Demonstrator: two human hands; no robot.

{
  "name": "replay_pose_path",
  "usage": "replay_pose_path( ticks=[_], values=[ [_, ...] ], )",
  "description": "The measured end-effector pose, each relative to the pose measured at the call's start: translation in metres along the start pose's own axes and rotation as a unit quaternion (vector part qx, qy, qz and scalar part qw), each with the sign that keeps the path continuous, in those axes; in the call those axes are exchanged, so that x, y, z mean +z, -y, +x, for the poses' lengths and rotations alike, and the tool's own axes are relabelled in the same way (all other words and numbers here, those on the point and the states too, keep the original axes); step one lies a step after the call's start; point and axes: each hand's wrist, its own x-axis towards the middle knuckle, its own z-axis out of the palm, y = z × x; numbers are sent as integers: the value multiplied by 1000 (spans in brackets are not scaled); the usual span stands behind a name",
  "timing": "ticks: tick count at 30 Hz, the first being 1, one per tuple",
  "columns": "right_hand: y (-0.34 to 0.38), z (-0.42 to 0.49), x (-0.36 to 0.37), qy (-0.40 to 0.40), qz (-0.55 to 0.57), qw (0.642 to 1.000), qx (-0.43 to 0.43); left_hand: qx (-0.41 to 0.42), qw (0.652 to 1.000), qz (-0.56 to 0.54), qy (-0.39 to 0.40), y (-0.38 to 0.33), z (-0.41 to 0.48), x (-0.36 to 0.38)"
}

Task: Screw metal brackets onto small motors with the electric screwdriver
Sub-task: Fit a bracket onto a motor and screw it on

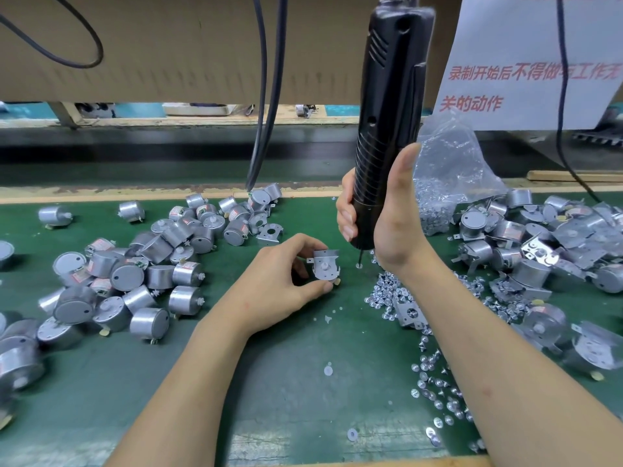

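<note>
A bench is covered by a green mat (286,382). On it bare motors (128,276) are heaped at the left, a loose bracket (269,234) beside them, and bracketed motors (539,254) are piled at the right. Right of centre loose screws (387,294) are scattered, a clear bag of screws (448,170) is set behind them, and white washers (328,370) are strewn nearer.

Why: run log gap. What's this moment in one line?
left hand holds silver motor with metal bracket | right hand grips black electric screwdriver | bit near loose silver screws
</note>
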Motion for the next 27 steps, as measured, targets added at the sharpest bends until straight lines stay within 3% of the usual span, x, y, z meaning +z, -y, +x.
replay_pose_path(
  ticks=[27],
  values=[
    [-15, -3, 28, 24, 27, 999, -5, 14, 998, 60, -10, 5, 4, 1]
  ],
)
